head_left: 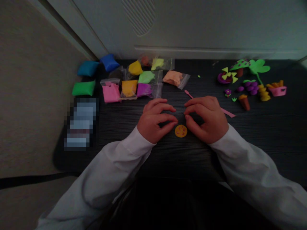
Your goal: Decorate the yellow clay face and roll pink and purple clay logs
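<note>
On the dark tabletop (pixel 168 159), we find the yellow disc (pixel 181 131) lying between the left hand (pixel 155 120) and the right hand (pixel 206 118). We cannot tell whether either hand's fingertips pinch anything; beyond, we note coloured packets (pixel 111 93) leftward, small moulded figures (pixel 251 88) rightward.

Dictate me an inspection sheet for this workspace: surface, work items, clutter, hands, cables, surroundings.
Surface: black table, finely streaked.
Work items: yellow disc with purple marks, lying flat between the hands.
Clutter: coloured packets toward the far left, some in clear bags; pixelated rectangle at left; small coloured models at far right; pink stick, partly hidden by the right hand.
Hands: left hand and right hand both curled beside the disc; grip unclear.
Cables: nothing certain; dark band at lower left, nature unclear.
Surroundings: pale panel behind the table, with a ribbed patch.
</note>
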A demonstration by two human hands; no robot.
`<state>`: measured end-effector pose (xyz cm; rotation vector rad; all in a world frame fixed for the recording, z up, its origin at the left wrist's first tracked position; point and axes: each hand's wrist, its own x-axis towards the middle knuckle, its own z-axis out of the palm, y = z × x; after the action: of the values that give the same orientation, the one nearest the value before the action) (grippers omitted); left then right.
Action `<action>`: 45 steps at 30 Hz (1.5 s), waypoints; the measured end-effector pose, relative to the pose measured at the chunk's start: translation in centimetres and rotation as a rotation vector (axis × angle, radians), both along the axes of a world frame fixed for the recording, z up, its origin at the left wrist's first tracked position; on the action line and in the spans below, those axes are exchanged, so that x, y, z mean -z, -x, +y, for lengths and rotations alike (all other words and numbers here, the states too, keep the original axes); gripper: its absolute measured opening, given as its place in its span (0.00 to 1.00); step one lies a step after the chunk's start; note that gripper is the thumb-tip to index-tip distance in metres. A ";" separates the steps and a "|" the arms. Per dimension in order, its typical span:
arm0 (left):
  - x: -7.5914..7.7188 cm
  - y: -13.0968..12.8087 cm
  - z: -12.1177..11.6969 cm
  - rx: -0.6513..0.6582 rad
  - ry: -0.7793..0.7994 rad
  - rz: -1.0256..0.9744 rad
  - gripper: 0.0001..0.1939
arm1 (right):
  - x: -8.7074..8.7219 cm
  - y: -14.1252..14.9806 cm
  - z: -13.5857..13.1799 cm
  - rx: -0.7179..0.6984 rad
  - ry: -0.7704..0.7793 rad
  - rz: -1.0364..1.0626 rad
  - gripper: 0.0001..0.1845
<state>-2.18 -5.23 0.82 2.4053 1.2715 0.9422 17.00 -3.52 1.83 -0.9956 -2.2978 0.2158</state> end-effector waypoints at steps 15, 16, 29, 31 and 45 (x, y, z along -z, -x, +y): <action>0.8 0.1 0.2 0.182 0.004 0.180 0.06 | 0.3 -0.1 0.3 0.041 0.059 0.049 0.07; 0.8 0.2 0.2 0.184 0.002 0.186 0.06 | 0.3 -0.1 0.3 0.043 0.061 0.046 0.07; 1.1 0.3 0.5 0.200 -0.006 0.221 0.06 | 0.3 0.0 0.3 0.045 0.071 0.027 0.08; 1.1 0.3 0.5 0.205 -0.017 0.223 0.06 | 0.3 0.0 0.3 0.044 0.073 0.025 0.08; 0.3 0.2 0.3 0.155 0.050 0.216 0.07 | 0.3 -0.1 0.2 0.037 0.088 0.009 0.08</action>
<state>-2.37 -4.95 0.53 2.5773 1.1399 0.6145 17.11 -3.27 1.50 -1.0775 -2.2763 0.3074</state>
